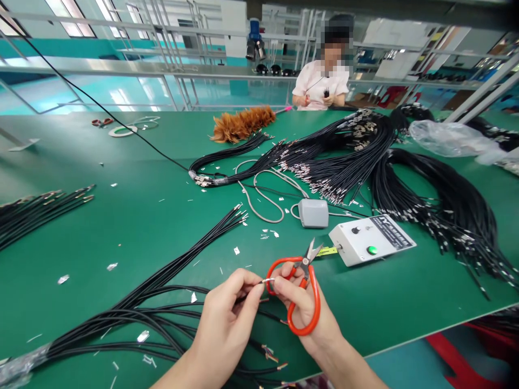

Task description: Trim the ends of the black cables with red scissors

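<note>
Low in the frame, the left hand pinches a black wire's tip; the right hand has its grip closed on orange scissors above the green tabletop.

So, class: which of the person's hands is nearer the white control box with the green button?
Right. The right hand, holding the orange scissors, sits just below-left of the box; the left hand is further left.

Both hands on one black cable tip (red scissors in the right).

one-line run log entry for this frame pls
left hand: pinches black cable end | right hand: holds red scissors, touches cable tip | surface: green table
</note>
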`<action>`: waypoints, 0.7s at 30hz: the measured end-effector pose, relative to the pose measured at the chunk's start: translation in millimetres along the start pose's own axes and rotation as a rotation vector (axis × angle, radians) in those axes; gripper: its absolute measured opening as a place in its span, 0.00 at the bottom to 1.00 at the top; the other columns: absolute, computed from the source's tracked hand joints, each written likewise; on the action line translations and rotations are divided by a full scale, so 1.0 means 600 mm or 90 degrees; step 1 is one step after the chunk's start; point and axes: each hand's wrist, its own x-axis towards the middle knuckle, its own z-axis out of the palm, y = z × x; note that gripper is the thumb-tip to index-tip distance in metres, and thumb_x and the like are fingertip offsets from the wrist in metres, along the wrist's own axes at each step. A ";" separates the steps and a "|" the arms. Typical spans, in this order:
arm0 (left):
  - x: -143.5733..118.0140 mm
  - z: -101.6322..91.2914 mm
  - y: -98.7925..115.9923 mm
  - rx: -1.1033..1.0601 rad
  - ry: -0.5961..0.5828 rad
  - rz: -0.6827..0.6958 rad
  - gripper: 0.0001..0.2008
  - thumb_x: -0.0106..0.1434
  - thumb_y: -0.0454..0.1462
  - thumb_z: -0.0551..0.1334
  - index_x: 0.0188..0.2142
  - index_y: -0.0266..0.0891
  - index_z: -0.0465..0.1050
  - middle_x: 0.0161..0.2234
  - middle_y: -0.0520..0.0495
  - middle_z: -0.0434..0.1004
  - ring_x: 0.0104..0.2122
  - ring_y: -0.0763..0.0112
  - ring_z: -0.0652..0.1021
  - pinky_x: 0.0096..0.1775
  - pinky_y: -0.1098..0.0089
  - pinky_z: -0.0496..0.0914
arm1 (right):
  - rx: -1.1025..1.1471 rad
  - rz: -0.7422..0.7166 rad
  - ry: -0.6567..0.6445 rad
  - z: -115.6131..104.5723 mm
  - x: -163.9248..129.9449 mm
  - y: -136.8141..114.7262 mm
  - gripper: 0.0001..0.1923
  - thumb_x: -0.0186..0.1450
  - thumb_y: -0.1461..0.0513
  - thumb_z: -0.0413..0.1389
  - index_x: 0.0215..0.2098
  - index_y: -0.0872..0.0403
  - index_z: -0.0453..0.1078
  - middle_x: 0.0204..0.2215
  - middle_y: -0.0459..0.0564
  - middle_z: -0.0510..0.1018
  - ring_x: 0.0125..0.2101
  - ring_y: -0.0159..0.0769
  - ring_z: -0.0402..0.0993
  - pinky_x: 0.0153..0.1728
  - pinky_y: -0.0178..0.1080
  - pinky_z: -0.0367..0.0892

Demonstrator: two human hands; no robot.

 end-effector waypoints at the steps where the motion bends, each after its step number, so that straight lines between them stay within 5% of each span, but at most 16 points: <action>1: 0.000 -0.002 0.000 -0.005 -0.013 -0.014 0.07 0.66 0.37 0.57 0.31 0.40 0.70 0.25 0.53 0.72 0.24 0.74 0.72 0.26 0.77 0.67 | -0.036 -0.019 -0.004 0.000 0.002 -0.005 0.12 0.51 0.62 0.70 0.28 0.53 0.71 0.25 0.41 0.76 0.29 0.29 0.71 0.35 0.31 0.67; 6: 0.006 -0.013 0.008 -0.060 -0.074 -0.081 0.13 0.68 0.41 0.54 0.29 0.39 0.69 0.20 0.56 0.60 0.22 0.75 0.63 0.24 0.75 0.59 | -0.179 -0.090 -0.082 0.002 0.010 -0.033 0.10 0.55 0.63 0.66 0.27 0.53 0.68 0.26 0.44 0.76 0.29 0.32 0.72 0.34 0.35 0.67; 14: 0.017 -0.022 0.006 -0.280 -0.199 -0.239 0.16 0.65 0.48 0.57 0.30 0.36 0.68 0.16 0.59 0.55 0.18 0.79 0.53 0.20 0.75 0.47 | -0.242 -0.127 -0.140 0.003 0.017 -0.044 0.09 0.59 0.65 0.63 0.28 0.52 0.66 0.27 0.44 0.75 0.29 0.32 0.72 0.33 0.36 0.67; 21: 0.020 -0.026 0.010 -0.215 -0.159 -0.195 0.14 0.64 0.46 0.59 0.30 0.36 0.70 0.19 0.56 0.61 0.20 0.77 0.60 0.23 0.75 0.54 | -0.316 -0.114 -0.158 -0.003 0.021 -0.059 0.07 0.58 0.62 0.63 0.28 0.52 0.68 0.28 0.46 0.76 0.31 0.36 0.73 0.35 0.39 0.68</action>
